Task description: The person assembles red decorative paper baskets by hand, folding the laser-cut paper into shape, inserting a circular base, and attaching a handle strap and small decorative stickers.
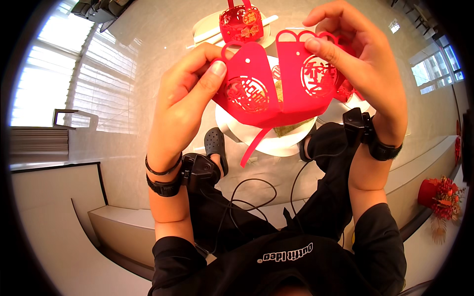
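Between my hands a red felt basket [266, 118] is spread partly open, its two scalloped side panels raised, with round cut-out patterns in them. A narrow red strip hangs from its lower edge. My left hand [185, 93] pinches the left panel near its top, thumb in front. With thumb and fingers, my right hand [368, 64] grips the scalloped top of the right panel. Beyond them stands a similar red basket [240, 25] with a handle and an orange bow. More red openwork [345, 92] shows partly behind the right panel.
Below the felt is a round white stool or table [276, 147], with something greenish [294, 129] on it, mostly hidden. The far basket rests on a pale round seat [207, 37]. Dark cables [254, 180] loop near my legs. A red flower pot [428, 192] stands at right.
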`<move>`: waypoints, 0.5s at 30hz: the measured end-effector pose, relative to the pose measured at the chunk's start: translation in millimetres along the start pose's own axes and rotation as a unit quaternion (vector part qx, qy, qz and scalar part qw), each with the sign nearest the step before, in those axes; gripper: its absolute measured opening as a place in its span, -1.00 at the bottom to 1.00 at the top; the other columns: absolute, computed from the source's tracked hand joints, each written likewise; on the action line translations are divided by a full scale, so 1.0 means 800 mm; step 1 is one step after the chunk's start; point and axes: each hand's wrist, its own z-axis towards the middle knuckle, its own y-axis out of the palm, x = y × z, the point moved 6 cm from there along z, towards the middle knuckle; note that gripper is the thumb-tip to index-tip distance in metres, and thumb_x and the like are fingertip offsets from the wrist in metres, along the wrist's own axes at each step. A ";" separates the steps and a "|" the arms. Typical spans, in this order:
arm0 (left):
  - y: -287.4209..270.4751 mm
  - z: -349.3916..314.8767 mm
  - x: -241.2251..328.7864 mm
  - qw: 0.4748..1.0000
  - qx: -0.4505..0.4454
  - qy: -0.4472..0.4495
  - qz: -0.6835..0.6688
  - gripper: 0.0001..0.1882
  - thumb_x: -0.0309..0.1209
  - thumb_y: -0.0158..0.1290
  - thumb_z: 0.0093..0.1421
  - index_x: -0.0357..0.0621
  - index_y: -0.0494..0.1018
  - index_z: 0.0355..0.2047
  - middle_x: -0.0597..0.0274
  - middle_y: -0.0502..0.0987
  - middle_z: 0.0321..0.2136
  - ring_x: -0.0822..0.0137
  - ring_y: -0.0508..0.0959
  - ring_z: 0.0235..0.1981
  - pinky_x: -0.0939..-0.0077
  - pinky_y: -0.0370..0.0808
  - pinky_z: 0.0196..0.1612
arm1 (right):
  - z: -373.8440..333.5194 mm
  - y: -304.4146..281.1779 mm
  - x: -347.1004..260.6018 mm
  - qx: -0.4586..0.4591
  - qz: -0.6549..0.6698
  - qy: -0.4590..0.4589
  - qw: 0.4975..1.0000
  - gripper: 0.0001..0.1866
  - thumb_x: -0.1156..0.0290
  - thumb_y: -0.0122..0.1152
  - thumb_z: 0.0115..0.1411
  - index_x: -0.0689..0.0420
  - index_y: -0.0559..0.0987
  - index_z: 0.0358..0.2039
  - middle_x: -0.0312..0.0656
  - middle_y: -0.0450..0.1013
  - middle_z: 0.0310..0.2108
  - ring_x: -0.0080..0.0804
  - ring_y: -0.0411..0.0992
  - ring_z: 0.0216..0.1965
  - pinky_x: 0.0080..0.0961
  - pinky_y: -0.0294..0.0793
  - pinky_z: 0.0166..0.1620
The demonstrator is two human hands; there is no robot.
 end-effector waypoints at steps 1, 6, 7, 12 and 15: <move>-0.001 -0.001 -0.001 1.000 -0.003 0.001 0.010 -0.75 -0.33 -0.07 0.38 -0.30 0.46 -0.17 0.36 0.51 -0.37 0.57 0.47 -0.34 0.66 0.43 -0.24 | 0.001 0.002 0.002 0.008 0.001 -0.004 1.000 -0.76 0.56 0.34 0.13 0.25 0.51 -0.19 -0.33 0.47 -0.43 -0.71 0.40 -0.37 -0.79 0.37 -0.29; -0.002 0.001 -0.005 1.000 -0.003 0.007 0.023 -0.75 -0.34 -0.05 0.37 -0.30 0.46 -0.17 0.36 0.51 -0.38 0.57 0.47 -0.35 0.64 0.44 -0.25 | -0.003 0.002 -0.006 0.017 0.002 0.009 1.000 -0.75 0.57 0.35 0.12 0.27 0.51 -0.20 -0.31 0.49 -0.40 -0.69 0.42 -0.35 -0.78 0.39 -0.27; -0.003 0.001 -0.008 1.000 0.002 -0.002 0.027 -0.76 -0.35 -0.04 0.36 -0.30 0.47 -0.17 0.37 0.51 -0.39 0.57 0.46 -0.36 0.65 0.43 -0.25 | -0.003 0.001 -0.002 0.012 0.035 0.014 0.999 -0.75 0.57 0.35 0.11 0.27 0.51 -0.20 -0.30 0.49 -0.39 -0.68 0.43 -0.35 -0.78 0.39 -0.27; 0.007 0.002 -0.012 0.998 -0.022 -0.044 0.031 -0.79 -0.40 0.01 0.33 -0.32 0.48 -0.17 0.37 0.51 -0.42 0.58 0.46 -0.38 0.65 0.44 -0.28 | -0.003 0.008 -0.009 -0.050 0.075 -0.057 0.994 -0.76 0.57 0.35 0.09 0.28 0.54 -0.21 -0.24 0.52 -0.34 -0.60 0.47 -0.26 -0.69 0.43 -0.17; 0.016 -0.002 -0.018 0.996 -0.061 -0.059 0.041 -0.81 -0.45 0.00 0.31 -0.31 0.49 -0.16 0.35 0.52 -0.43 0.59 0.46 -0.41 0.65 0.44 -0.30 | -0.008 0.024 -0.013 -0.070 0.032 -0.049 0.996 -0.76 0.60 0.32 0.08 0.23 0.52 -0.21 -0.32 0.45 -0.25 -0.67 0.40 -0.26 -0.72 0.40 -0.14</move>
